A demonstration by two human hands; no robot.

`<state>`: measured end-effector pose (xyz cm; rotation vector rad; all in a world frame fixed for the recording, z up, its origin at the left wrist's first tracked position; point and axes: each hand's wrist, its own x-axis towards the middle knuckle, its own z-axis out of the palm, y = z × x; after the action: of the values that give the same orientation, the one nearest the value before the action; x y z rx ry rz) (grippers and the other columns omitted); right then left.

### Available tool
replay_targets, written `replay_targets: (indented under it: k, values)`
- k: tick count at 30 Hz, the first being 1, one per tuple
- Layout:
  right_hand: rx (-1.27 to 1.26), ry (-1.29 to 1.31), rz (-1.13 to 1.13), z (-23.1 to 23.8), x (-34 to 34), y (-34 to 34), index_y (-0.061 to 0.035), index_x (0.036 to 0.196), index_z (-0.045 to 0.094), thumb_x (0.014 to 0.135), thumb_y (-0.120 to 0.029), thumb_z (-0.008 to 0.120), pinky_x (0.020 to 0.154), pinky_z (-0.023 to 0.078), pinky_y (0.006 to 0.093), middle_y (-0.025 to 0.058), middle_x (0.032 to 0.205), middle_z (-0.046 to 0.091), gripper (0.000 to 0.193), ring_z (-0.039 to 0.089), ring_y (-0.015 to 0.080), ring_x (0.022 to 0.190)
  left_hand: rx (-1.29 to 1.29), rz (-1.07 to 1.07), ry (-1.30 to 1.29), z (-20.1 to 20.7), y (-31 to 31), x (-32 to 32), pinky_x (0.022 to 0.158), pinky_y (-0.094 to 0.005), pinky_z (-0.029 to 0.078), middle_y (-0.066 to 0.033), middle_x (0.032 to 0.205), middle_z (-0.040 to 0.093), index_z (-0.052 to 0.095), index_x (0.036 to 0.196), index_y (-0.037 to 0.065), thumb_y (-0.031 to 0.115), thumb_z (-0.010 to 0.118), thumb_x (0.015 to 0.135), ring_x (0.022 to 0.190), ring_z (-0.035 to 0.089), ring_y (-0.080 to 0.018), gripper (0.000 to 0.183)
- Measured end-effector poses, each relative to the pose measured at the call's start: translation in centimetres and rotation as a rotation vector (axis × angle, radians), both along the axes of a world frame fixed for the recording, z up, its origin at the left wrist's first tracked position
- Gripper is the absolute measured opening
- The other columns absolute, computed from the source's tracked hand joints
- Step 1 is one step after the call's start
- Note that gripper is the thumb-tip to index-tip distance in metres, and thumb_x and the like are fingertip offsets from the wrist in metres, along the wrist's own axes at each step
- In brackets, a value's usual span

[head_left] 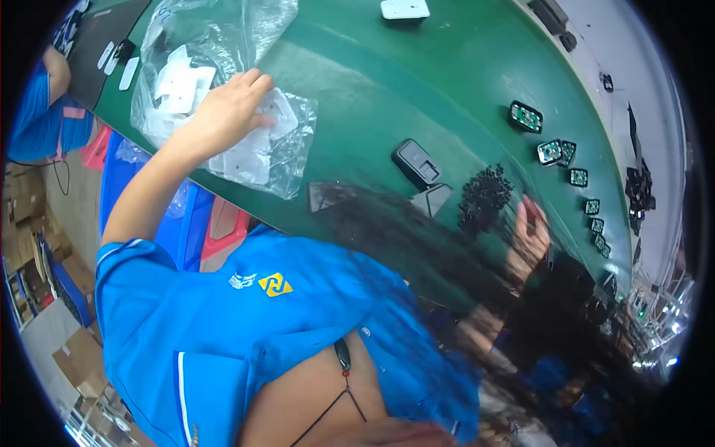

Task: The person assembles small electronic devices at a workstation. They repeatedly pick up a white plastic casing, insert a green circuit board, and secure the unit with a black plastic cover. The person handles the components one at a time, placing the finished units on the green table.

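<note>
My left hand rests on a clear plastic bag at the upper left, its fingers curled around a fold of the film. White flat plastic parts lie inside the bag, on both sides of the hand. My right hand is to the right, beside a pile of small black parts. Its fingers are bent close together, and strands of dark hair partly cover it; what they hold, if anything, cannot be made out. Between the hands lies a dark grey rectangular housing, with a flat grey piece just below it.
Black housings with green circuit boards stand in a curved row along the right table edge. A white-topped case sits at the far side. A blue bin stands below the table's left edge. Another person's arm shows at far left.
</note>
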<state>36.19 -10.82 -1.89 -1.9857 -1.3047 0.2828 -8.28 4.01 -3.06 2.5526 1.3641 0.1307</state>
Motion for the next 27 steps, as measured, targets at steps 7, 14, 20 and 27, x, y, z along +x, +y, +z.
replay_targets:
  k: [7,14,20,27]
  values:
    - [-0.019,-0.395,0.201,-2.2,-0.7,6.2,-0.0043,0.095,0.065,0.078,-0.015,0.070,0.072,0.046,0.0331,0.0060,0.086,0.060,0.020,0.056,0.0215,0.074,-0.080,-0.015,-0.041,-0.2,0.1,0.9,0.081,-0.0425,0.045,-0.0159,0.097,0.056,0.045,0.103,0.003,0.018,0.072,0.072,0.098,0.054,-0.0351,0.044]
    - [-0.113,-0.478,0.390,-2.2,-0.9,7.0,0.0002,0.084,0.057,0.080,-0.004,0.063,0.066,0.046,0.0390,0.0139,0.082,0.057,0.008,0.056,0.0320,0.073,-0.076,0.018,-0.044,2.2,-0.5,1.5,0.072,-0.0424,0.047,-0.0157,0.088,0.061,0.045,0.104,0.005,0.015,0.066,0.079,0.086,0.059,-0.0354,0.034]
    - [-0.203,-0.411,0.364,-2.0,-0.5,5.2,-0.0004,0.085,0.057,0.080,-0.004,0.062,0.069,0.046,0.0397,0.0139,0.083,0.057,0.008,0.057,0.0321,0.077,0.244,0.007,-0.326,4.9,-1.0,3.8,0.054,-0.0319,0.044,-0.0140,0.073,0.058,0.050,0.120,0.010,0.004,0.058,0.085,0.058,0.057,-0.0261,0.036]
    - [-0.009,0.087,0.109,-1.5,0.1,4.6,-0.0007,0.085,0.060,0.084,-0.008,0.064,0.063,0.045,0.0271,0.0053,0.081,0.059,0.008,0.054,0.0145,0.067,-0.171,0.105,-0.878,5.0,-3.9,9.3,0.054,-0.0280,0.048,-0.0109,0.084,0.061,0.057,0.110,0.006,-0.001,0.053,0.086,0.057,0.059,-0.0160,0.025]
